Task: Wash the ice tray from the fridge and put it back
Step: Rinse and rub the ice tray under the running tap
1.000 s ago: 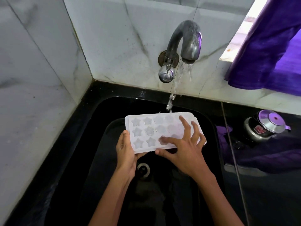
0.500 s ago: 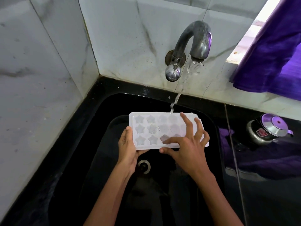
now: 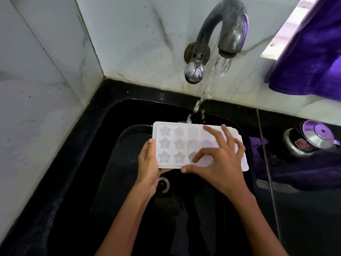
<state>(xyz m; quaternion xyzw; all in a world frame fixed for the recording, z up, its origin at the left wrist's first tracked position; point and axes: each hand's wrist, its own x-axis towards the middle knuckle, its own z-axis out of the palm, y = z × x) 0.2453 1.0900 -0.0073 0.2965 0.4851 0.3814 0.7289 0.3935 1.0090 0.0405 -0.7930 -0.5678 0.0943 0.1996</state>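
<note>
A white ice tray [image 3: 171, 143] with star-shaped and round cups is held level over the black sink [image 3: 114, 163]. My left hand [image 3: 148, 163] grips its left short edge, thumb on the rim and fingers underneath. My right hand [image 3: 219, 159] lies over the tray's right half, fingers bent and spread, the index fingertip in a front-row cup and the thumb on the near edge. Water runs from the metal tap [image 3: 227, 28] and strikes the tray's far edge.
The sink drain [image 3: 164, 184] lies just below the tray. A steel pot with a lid [image 3: 306, 143] stands on the black counter at the right. A purple cloth [image 3: 310, 52] hangs at the upper right. Marble walls close in the left and back.
The tray has shifted slightly toward me, so the water now hits its far edge. My right fingers have curled more, rubbing over the cups. My left grip is unchanged.
</note>
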